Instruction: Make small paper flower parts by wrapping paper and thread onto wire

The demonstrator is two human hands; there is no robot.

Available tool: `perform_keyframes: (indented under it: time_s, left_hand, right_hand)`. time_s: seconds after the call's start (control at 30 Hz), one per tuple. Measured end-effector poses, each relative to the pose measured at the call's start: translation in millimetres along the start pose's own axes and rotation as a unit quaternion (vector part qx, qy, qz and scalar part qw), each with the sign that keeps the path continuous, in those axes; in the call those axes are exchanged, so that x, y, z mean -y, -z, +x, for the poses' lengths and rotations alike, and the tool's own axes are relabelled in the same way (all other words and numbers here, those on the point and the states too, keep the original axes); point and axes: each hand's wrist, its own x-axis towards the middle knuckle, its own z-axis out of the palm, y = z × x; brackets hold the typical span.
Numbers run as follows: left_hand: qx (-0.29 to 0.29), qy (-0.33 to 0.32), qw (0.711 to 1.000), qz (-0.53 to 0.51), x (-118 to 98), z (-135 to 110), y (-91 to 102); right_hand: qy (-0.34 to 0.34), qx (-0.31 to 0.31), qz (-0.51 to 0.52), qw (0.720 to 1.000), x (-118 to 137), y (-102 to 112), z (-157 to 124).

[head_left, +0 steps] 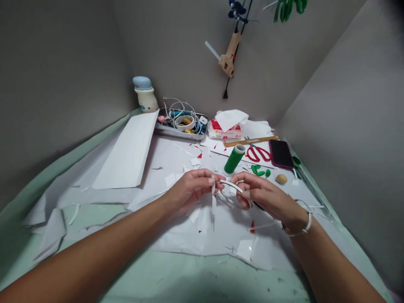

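Note:
My left hand (192,189) is closed, thumb and fingertips pinching a narrow white strip (213,206) whose end hangs down. Across from it, my right hand (263,191) is closed around a thin curved hoop. The upper part of that hoop is a white band (232,185), and its lower side looks thin and greyish. The hoop's left end reaches my left fingertips; whether it is joined to the strip I cannot tell. Just behind the hands stands a green thread spool (234,160). Small green leaf-like pieces (258,170) lie beside it.
Red-handled scissors (259,154), a phone (281,153) and a wooden ruler (252,141) lie at the back right. Behind are a metal tray (179,131) of supplies and a tissue pack (224,130). A folded white sheet (126,151) rests left. A glue gun (229,61) hangs above.

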Motion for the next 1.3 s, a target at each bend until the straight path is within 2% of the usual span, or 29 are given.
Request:
perform_keyframes:
  time_s: [0.17,0.3,0.4,0.73,0.87,1.03,1.17,1.3]
  left_hand:
    - [0.001,-0.014,1.000,0.017,0.2,-1.3,-0.9]
    - [0.010,-0.008,0.999,0.030,-0.1,-3.9,-2.9]
    - [-0.004,-0.014,0.999,0.040,-1.7,-5.1,-3.7]
    - [-0.035,-0.024,0.998,0.046,-5.3,-5.5,-5.9]
    - [-0.045,0.010,0.998,0.048,-3.7,-3.9,-2.8]
    - [-0.005,0.029,0.998,0.060,0.4,-1.8,1.2]
    - [-0.002,0.028,0.998,0.064,1.4,-1.8,1.5]
    - [0.007,0.032,0.997,0.065,0.6,-2.8,-0.9]
  right_hand:
    - [-0.013,-0.038,-0.052,0.998,5.1,-4.9,-2.3]
    - [-0.037,-0.045,-0.099,0.993,10.5,-12.2,-3.0]
    - [-0.051,-0.063,-0.125,0.989,11.6,-17.7,-1.9]
    - [-0.035,-0.127,-0.162,0.978,11.6,-24.9,0.3]
    - [-0.009,-0.123,-0.144,0.982,14.0,-25.9,-1.5]
    - [0.023,-0.106,-0.223,0.969,13.5,-31.4,-3.2]
    - [0.044,-0.114,-0.283,0.951,11.5,-34.1,-2.6]
    - [0.038,-0.119,-0.297,0.947,10.5,-35.3,-1.4]
